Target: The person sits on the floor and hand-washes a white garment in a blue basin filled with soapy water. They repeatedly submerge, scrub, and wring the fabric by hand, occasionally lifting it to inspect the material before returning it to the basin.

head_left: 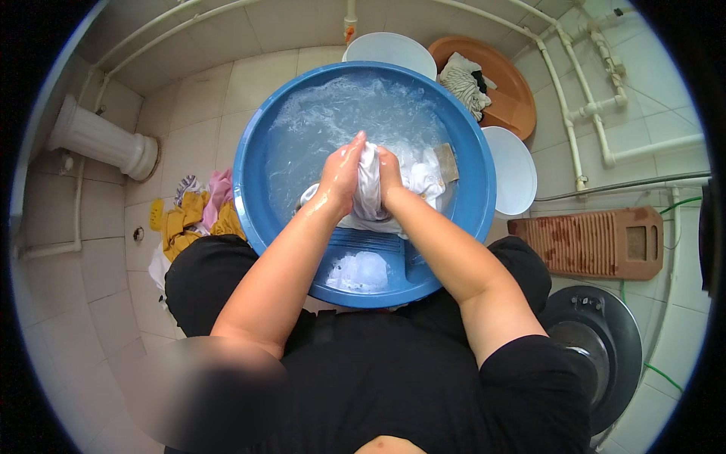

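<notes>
A wet white garment point(368, 185) is bunched between my two hands above the near half of a blue tub point(246, 163). My left hand point(342, 175) presses on its left side, wet and dotted with suds. On the other side my right hand point(389, 172) is closed round the cloth. More white fabric spreads in the water to the right and below, with a few small coloured spots. Bubbly, cloudy water point(340, 110) fills the tub. A ribbed slope point(367, 241) is moulded into the tub's near side. A brownish flat piece point(446, 162) leans by the right wall.
Yellow, pink and white clothes point(181, 227) lie on the tiles at left. White basins point(512, 170) and a brown basin point(514, 106) holding cloth stand behind and right. A brown washboard point(590, 242) and a dark round-cornered basin point(624, 356) are at right. Pipes point(567, 98) run along the wall.
</notes>
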`<state>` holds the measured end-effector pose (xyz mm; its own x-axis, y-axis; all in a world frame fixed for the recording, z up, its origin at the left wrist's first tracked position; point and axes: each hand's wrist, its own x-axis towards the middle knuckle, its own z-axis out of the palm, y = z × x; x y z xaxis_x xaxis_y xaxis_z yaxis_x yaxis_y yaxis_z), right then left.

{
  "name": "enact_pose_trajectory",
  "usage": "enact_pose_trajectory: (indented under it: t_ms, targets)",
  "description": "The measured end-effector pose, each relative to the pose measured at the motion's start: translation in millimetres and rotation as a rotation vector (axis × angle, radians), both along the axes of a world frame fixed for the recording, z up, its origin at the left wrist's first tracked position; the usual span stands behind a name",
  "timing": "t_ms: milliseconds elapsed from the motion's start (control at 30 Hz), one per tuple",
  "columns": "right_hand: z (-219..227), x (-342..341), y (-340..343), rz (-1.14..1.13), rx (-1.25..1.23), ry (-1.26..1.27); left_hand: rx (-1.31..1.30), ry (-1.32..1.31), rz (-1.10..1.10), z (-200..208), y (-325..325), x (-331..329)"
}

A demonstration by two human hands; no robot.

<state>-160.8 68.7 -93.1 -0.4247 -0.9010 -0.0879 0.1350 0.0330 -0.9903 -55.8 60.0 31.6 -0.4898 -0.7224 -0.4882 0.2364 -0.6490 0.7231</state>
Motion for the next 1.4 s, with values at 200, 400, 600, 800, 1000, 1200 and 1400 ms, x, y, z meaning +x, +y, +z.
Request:
enact_pose_trajectory:
  t_ms: [200,400,600,800,1000,1200,1400]
  targets:
    - [55.6,-58.5,-17.8,0.059,0.195,0.275,-0.430,-0.694,-0.640,-24.7,-16.9,19.0]
    - [27.1,-81.5,15.8,0.510,0.076,1.084,0.074,0.478,0.122,-23.8,-32.6,35.3]
    - [55.8,-34.6,6.4,0.259,0.160,0.596,0.393,0.360,0.399,-30.0,-28.7,29.7]
    - [137.2,54.7,38.1,0.288,-0.437,0.720,0.324,0.811,-0.127,-73.7,-30.3,41.5]
    - [98.4,16.9,19.0,-0.179,0.091,0.302,0.153,0.105,0.293,-22.2,12.7,0.1]
    - [115.0,50.1,42.7,-0.039,-0.216,0.558,0.256,0.189,0.326,-20.8,-1.7,16.3]
    - [84.5,11.9,6.2,-0.070,0.154,0.484,0.305,0.177,0.257,-22.8,-0.8,12.1]
